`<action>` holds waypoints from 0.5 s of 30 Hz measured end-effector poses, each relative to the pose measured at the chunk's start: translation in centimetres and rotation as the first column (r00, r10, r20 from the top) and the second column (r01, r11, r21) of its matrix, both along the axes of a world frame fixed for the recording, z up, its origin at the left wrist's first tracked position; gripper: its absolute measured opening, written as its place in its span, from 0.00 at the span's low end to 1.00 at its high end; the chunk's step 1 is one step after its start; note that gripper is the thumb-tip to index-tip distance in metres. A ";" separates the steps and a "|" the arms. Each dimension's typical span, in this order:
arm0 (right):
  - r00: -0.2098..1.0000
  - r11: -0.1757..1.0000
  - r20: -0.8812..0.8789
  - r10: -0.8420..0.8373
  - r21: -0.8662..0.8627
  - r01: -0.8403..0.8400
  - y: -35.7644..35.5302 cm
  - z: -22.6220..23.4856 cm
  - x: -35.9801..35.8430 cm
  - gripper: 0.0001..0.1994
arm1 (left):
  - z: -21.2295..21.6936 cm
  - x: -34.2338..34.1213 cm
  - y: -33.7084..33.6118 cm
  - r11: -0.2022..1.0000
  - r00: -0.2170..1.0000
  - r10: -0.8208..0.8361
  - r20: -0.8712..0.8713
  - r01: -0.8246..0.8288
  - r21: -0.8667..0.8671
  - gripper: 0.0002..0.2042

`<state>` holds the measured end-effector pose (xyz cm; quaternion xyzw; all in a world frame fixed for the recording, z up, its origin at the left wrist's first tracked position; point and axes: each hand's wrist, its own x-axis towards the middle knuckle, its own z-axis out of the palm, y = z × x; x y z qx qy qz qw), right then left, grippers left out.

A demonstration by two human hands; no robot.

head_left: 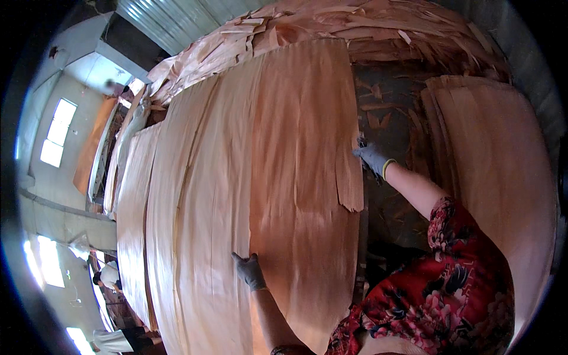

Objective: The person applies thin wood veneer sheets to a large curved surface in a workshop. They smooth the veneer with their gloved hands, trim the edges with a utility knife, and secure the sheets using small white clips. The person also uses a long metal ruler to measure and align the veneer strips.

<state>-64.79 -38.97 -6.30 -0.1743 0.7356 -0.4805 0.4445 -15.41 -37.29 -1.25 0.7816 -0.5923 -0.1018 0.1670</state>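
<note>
Large thin sheets of wood veneer lie before me, a reddish-brown sheet (305, 130) beside a paler one (207, 177). My left hand (251, 273), in a grey glove, rests on the veneer near the line where the two colours meet. Its thumb and forefinger are spread apart. At the right edge of the reddish sheet is my right hand (374, 158), also in a grey glove with a yellowish cuff. The fingers there are bent in at the edge, and whatever they hold is too dark to make out. Just below, a split strip of veneer (349, 186) ends raggedly.
Another veneer stack (491, 148) stands at the right. Between the stacks lies a dark floor strip (381, 89) with torn scraps. A heap of ragged veneer pieces (414, 26) spreads across the far side. Several people, one a person in white (109, 276), are off to the left.
</note>
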 end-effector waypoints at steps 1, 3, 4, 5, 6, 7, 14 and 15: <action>1.000 0.999 0.021 -0.010 0.043 0.010 0.0 0.0 0.1 0.12 | 0.0 0.0 0.0 0.999 0.997 -0.020 -0.075 0.017 -0.043 0.40; 0.999 0.997 0.041 0.032 0.071 -0.035 0.1 0.1 0.3 0.12 | 0.3 -0.1 -0.1 0.999 1.000 -0.007 0.009 0.008 -0.033 0.39; 0.997 0.995 0.058 0.052 0.081 -0.057 0.2 0.0 0.3 0.12 | 0.4 -0.3 -0.3 1.000 0.999 0.010 0.036 -0.011 0.014 0.39; 0.999 0.996 -0.030 0.015 0.085 -0.013 0.1 0.0 0.4 0.11 | 0.7 -0.3 -0.1 0.999 0.995 0.021 0.101 -0.024 0.033 0.38; 1.000 0.999 0.016 -0.025 0.037 0.025 0.1 -0.1 0.4 0.10 | 0.8 -0.6 -0.3 0.999 0.998 0.022 0.053 -0.024 0.038 0.38; 0.996 0.997 0.034 -0.076 -0.008 0.077 0.0 -0.1 0.4 0.10 | 1.1 -0.6 -0.2 1.000 1.000 0.015 0.026 -0.015 0.006 0.38; 0.964 0.996 0.254 -0.074 -0.020 0.082 0.6 0.3 0.3 0.08 | 1.2 -0.8 -0.5 0.998 0.999 -0.023 -0.032 0.021 -0.062 0.37; 0.960 0.996 0.271 -0.073 -0.030 0.084 0.6 0.5 0.4 0.07 | 1.0 -0.7 -0.6 0.999 1.000 -0.017 -0.020 0.016 -0.052 0.37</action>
